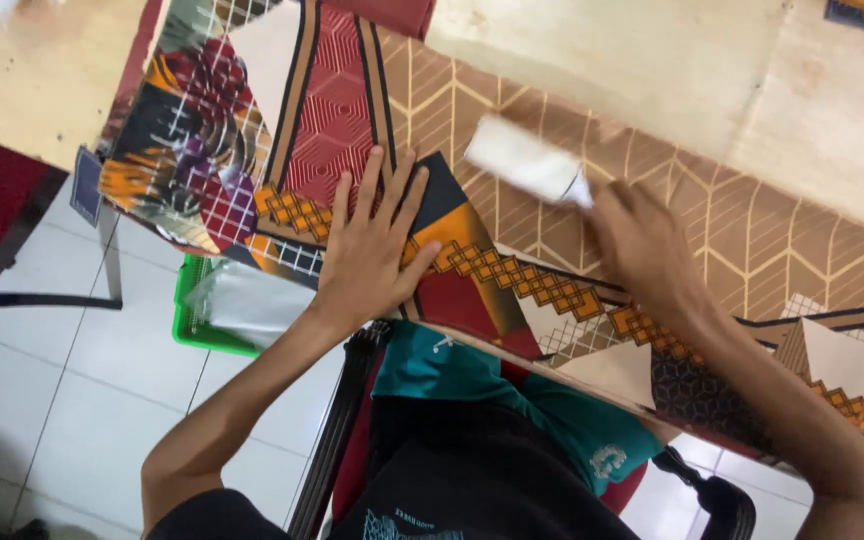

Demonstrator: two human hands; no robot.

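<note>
A long patterned cloth (pixel 512 150) in brown, red, orange and black lies across a pale wooden table (pixel 652 60). My left hand (pixel 372 245) rests flat on the cloth near the table's front edge, fingers spread. My right hand (pixel 647 245) is blurred and grips a white, oblong object (pixel 527 160) that lies over the cloth's brown chevron part. What the white object is I cannot tell.
A green basket (pixel 202 320) with clear plastic in it sits on the white tiled floor under the table's left end. A dark chair frame (pixel 337 420) stands below me. A teal and red cloth (pixel 512 390) hangs at the table edge.
</note>
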